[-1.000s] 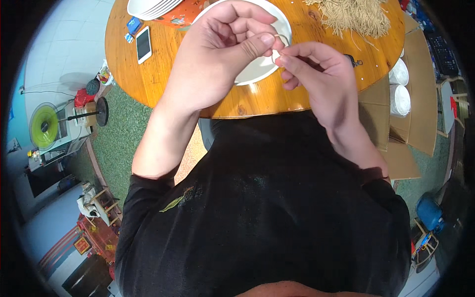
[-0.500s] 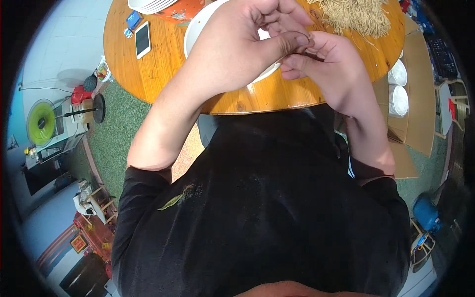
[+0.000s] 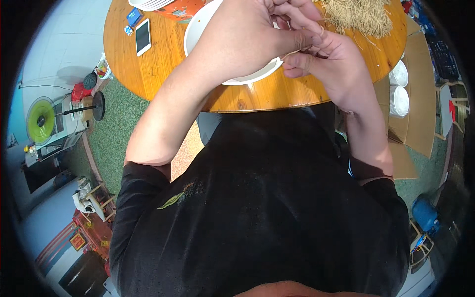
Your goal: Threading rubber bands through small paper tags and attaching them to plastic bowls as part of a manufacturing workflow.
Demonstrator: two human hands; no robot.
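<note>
By the white bowl point(image 3: 252, 79), the right hand point(image 3: 336, 58) pinches a thin tan strand point(image 3: 292, 53) while the left hand point(image 3: 260, 42), its grip unclear, seems to help work it; steady tension looks needed next.

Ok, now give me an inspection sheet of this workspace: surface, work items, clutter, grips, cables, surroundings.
Surface: round wooden table.
Work items: tan strand at the fingertips; white bowl behind the hands in view; tan yarn at the far right.
Clutter: phone, blue box, white stack, orange tub.
Grips: right grip pinches the strand; left grip meets it, hold unclear.
Cables: thin dark cord near the fan.
Surroundings: fan left; cardboard right.
</note>
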